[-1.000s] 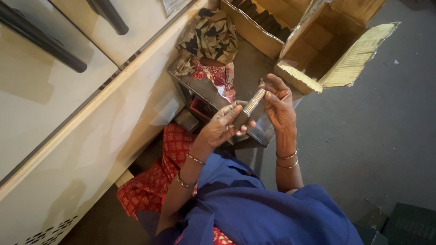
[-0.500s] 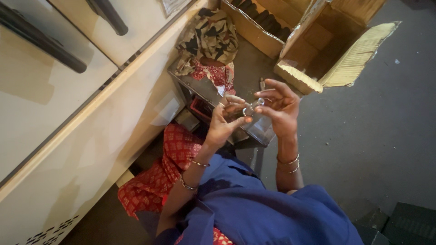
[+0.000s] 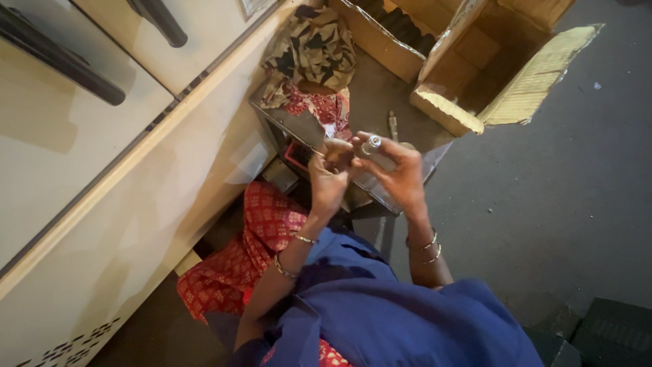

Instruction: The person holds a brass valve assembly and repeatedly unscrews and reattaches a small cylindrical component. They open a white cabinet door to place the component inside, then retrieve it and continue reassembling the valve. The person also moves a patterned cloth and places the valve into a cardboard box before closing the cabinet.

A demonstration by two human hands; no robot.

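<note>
Since the earlier frames our hands have drawn closer together and the small metal piece (image 3: 371, 144) has turned: a second ago it lay as a longer pale stick between the palms, and now only its rounded silvery end shows, poking up at the top of our right hand (image 3: 397, 178). Our left hand (image 3: 331, 178) has slid in until its fingers (image 3: 337, 151) meet the right hand's thumb side.

We hold the piece up in front of us, above the grey metal tray (image 3: 299, 126), probably so both hands can work on it at once and we can see its end. The right hand's fingers (image 3: 380, 146) are curled and pinching the piece near its tip; the left hand's fingers are bunched close together against something small and brownish, but we cannot tell exactly what they grip, as it is too blurred.

Past the tray lies a crumpled patterned cloth (image 3: 314, 51), and to the right an open cardboard box (image 3: 489, 68) stands on the grey floor (image 3: 577, 204)
</note>
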